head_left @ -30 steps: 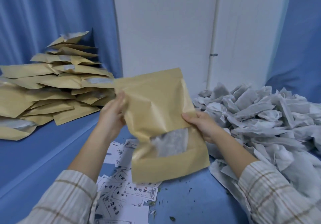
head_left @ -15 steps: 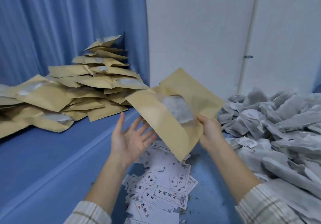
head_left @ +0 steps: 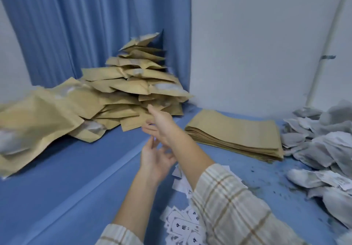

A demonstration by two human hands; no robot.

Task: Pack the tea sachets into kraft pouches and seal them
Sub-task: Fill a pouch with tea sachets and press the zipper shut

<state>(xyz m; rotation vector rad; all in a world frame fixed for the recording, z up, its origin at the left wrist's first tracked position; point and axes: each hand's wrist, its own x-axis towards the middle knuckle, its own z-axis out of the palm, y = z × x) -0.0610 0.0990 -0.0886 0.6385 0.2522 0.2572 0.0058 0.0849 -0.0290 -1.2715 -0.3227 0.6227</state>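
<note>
Nearest, at six o'clock, printed labels (head_left: 182, 227) lay on the blue worktop (head_left: 76, 178), above them the left hand (head_left: 155, 159) and right hand (head_left: 162, 125) each kept an empty, spread grip, flat kraft pouches (head_left: 236, 132) were stacked at two o'clock, tea sachets (head_left: 323, 145) were heaped at three, and filled pouches (head_left: 122, 90) were piled at eleven.

Both hands hold nothing. Just beyond the right hand (head_left: 162, 123), the heap of filled kraft pouches (head_left: 122, 92) blocks the way forward and leftward. To its right lies the flat stack of empty pouches (head_left: 234, 132), then the tea sachets (head_left: 323, 145). Below the left hand (head_left: 154, 159), bare blue table (head_left: 76, 178) gives free passage; paper labels (head_left: 182, 225) lie nearer the body.
</note>
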